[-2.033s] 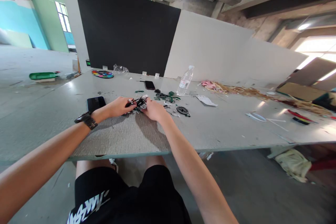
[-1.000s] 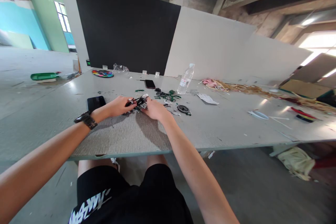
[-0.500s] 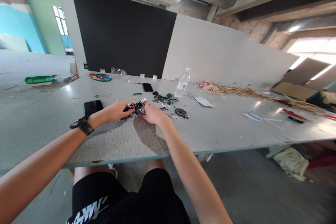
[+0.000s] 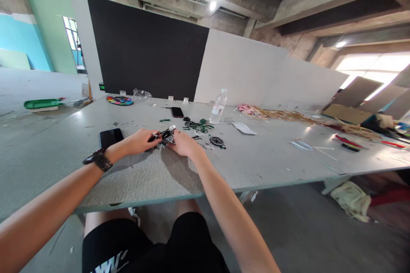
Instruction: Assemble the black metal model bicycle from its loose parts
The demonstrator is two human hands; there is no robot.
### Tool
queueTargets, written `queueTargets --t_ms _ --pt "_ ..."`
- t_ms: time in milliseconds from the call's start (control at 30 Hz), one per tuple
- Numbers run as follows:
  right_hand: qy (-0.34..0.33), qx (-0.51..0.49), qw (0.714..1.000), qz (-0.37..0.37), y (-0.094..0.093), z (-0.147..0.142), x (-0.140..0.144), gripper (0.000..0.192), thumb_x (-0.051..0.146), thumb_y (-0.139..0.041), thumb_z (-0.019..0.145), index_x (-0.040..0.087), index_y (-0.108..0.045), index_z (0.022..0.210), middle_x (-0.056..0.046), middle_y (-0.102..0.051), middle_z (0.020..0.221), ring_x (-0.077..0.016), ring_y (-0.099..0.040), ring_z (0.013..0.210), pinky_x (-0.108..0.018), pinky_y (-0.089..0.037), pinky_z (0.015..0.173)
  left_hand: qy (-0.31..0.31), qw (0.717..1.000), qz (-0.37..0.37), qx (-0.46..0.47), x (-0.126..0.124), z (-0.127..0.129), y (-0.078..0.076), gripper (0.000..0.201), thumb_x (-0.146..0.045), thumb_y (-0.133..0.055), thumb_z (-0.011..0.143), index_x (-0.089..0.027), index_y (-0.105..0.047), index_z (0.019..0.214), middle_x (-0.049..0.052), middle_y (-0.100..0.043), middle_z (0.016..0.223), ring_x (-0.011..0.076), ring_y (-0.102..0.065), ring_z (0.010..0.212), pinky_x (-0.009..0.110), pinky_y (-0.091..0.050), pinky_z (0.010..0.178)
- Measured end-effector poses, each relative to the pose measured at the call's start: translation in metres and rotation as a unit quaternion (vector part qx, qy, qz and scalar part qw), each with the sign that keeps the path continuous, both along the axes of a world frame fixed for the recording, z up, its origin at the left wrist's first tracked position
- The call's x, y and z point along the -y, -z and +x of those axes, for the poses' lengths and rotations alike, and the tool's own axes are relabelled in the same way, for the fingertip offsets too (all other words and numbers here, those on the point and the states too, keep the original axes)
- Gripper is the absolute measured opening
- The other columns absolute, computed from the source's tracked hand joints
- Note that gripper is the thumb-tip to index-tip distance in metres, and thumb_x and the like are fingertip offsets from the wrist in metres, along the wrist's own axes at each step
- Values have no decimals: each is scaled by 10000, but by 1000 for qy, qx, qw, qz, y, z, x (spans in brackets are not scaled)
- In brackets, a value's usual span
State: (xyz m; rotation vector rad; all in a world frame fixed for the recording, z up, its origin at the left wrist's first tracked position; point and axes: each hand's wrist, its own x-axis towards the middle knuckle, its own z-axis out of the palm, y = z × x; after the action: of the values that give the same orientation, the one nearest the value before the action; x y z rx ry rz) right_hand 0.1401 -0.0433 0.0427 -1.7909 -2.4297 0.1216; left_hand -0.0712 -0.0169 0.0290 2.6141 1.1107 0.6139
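Bright daylight, mostly from a blown-out window (image 4: 371,66) at upper right; 1 ceiling lamp (image 4: 211,5) glares above. Sheen patches on the counter (image 4: 272,158) at right and far left. Soft shadows under both forearms. Strong wide-angle bending at the edges, near arms stretched. Small parts mid-counter too tiny to resolve.

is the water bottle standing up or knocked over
Upright: the water bottle stands on its base on the table, cap at the top, beyond the right hand.
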Motion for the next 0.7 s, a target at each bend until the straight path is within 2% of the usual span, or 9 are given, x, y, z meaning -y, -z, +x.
queueTargets --t_ms 233,433,700 --pt "-7 -5 1000 -3 1 -1 -2 436 404 -597 955 125 -494 1275 -220 -660 1231 -312 -667 1046 -336 -460 741 -14 1000 0 -16 1 0 -2 338 -427 -458 960 -179 -687 975 9 -656 697 144 -549 598 267 -347 611" --pt "-20 -19 1000 -4 6 1 -8 443 393 -599 950 112 -494 1277 -187 -703 1100 -270 -672 909 -319 -426 683 -3 1000 1 -6 2 -2 -3 320 -412 -459 969 -179 -678 955 8 -636 659 125 -495 539 274 -316 569" --pt "-21 -37 999 -14 5 1 -7 400 401 -595 950 139 -502 1237 -172 -698 1126 -254 -666 888 -300 -401 655 -9 1000 -21 -11 5 -2 -5 297 -415 -478 956 -182 -663 943 -3 -610 621 121 -473 511 272 -308 554"
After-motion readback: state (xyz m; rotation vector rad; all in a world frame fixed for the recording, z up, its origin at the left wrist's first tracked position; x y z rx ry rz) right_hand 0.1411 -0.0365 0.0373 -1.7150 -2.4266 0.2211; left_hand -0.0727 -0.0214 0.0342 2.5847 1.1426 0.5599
